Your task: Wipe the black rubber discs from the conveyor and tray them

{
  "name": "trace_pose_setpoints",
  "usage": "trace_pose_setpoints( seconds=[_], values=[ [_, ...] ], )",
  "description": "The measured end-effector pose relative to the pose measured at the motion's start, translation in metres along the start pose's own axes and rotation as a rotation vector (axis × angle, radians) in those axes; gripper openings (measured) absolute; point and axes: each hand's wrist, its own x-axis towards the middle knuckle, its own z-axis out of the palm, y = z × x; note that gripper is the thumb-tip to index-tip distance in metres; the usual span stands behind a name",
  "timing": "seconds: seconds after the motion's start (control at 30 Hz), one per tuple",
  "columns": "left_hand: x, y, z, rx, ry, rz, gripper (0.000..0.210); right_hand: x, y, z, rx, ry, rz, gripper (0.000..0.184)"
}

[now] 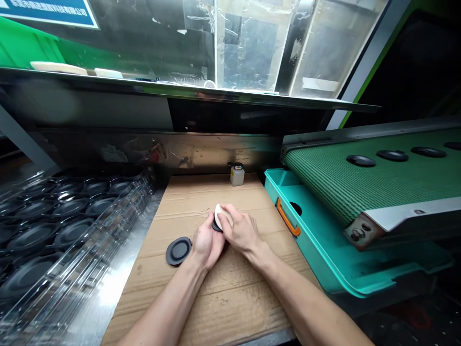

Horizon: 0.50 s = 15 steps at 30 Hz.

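Two hands [207,244] [240,231] hold one black disc [215,225] and one white pad [218,210].

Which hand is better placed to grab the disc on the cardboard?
Likely the left hand, though holding a dark piece: the disc lies close beside it. The right hand, holding a white pad, is farther.

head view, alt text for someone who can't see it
A person's right hand holds a white pad against a dark piece in the left hand, over a cardboard sheet. A black disc lies by the left hand; a teal bin and green conveyor are at right.
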Motion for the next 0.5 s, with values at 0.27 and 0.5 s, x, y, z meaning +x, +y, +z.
trace_pose_setpoints(
  seconds=[0.27, 0.5],
  values=[
    [0.002, 0.005, -0.003, -0.026, 0.064, 0.029, 0.031, -0.001, -0.008, 0.010, -0.179, -0.040, -0.033, 0.038],
    [0.006, 0.010, -0.009, -0.055, 0.105, 0.027, 0.029, 0.003, 0.011, 0.011, -0.173, 0.016, 0.002, 0.035]
  ],
)
